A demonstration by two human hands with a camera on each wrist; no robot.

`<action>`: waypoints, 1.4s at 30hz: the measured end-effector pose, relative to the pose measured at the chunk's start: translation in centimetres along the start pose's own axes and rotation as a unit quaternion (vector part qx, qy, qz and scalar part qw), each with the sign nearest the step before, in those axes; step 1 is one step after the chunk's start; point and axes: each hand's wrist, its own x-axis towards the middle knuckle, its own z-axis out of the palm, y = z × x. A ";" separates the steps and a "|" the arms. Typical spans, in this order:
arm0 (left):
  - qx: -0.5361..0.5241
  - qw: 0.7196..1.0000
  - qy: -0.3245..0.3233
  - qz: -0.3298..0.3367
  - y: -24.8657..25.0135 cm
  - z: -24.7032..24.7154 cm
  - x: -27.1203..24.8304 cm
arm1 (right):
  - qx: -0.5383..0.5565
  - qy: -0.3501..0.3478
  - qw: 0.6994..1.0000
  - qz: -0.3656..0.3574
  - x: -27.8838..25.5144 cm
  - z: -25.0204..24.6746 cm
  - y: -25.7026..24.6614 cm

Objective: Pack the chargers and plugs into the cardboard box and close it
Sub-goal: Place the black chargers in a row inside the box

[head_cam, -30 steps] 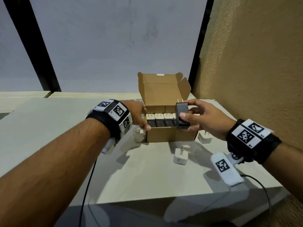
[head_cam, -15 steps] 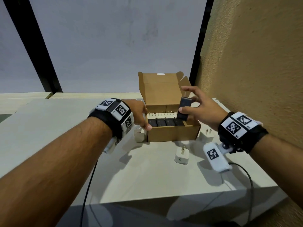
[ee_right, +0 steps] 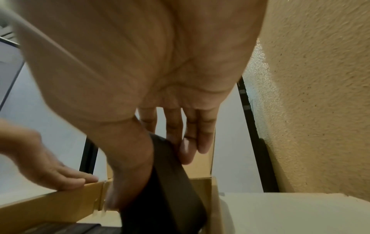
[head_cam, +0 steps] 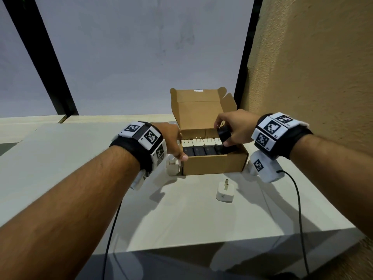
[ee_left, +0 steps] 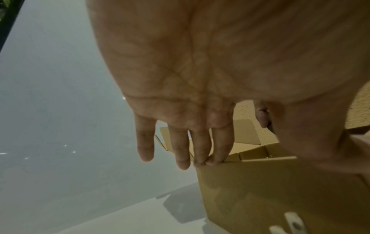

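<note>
The cardboard box (head_cam: 214,164) holds rows of white and black chargers, its lid up, while the right hand (head_cam: 235,128) pinches a black charger (head_cam: 224,135) at its right end, the left hand (head_cam: 173,142) rests straight-fingered on its left wall, and white plugs (head_cam: 225,191) wait outside it.

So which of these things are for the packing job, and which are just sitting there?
For the job:
- cardboard box, lid up, rows of chargers inside
- black charger, pinched by the right hand over the box
- left hand, steadying the box's left wall
- white plug on the table
- white plug beside the box

Just there:
- table
- black cables
- textured wall
</note>
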 end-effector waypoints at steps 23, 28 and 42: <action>0.024 0.999 -0.021 0.011 -0.1 -0.3 0.6 | -0.215 -0.062 0.974 -0.023 0.6 2.2 1.5; 0.035 0.999 -0.016 0.001 -0.1 -0.1 1.0 | -0.235 -0.077 0.969 -0.015 0.9 2.3 1.2; 0.050 0.998 -0.037 -0.016 0.4 -0.4 1.0 | -0.221 -0.069 0.972 0.032 0.7 4.2 1.3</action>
